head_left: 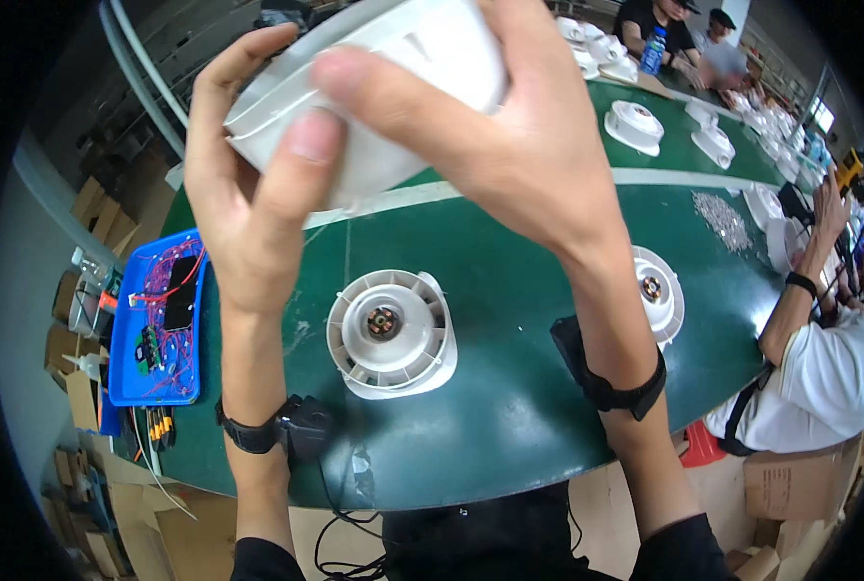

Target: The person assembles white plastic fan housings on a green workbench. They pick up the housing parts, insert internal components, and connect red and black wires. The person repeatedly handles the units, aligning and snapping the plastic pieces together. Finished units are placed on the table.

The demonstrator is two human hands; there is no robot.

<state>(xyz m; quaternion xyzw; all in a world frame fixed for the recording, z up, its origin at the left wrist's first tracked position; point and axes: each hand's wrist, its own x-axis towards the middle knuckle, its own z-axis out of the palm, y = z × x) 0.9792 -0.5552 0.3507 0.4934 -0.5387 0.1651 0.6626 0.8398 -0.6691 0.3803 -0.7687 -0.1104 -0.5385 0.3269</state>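
A white plastic housing point(441, 58) is raised above the table at the top of the view, partly cut off by the frame edge. My left hand point(248, 213) grips its left side, thumb against the near face. From the right, my right hand point(519, 145) holds the same housing, its thumb pressed on the front; both thumbs are slightly blurred. Below them, a round white fan housing point(412, 344) with ribs and a copper-wound motor core in its middle rests on the table. A similar fan housing point(662, 312) lies beyond my right forearm, partly hidden.
A blue tray point(196, 387) with wires and a circuit board stands left on the green table point(509, 426). Small screwdrivers point(161, 428) lie below it. Further right are a heap of small metal parts point(722, 221), more white housings point(635, 128) and a co-worker's arm point(800, 281).
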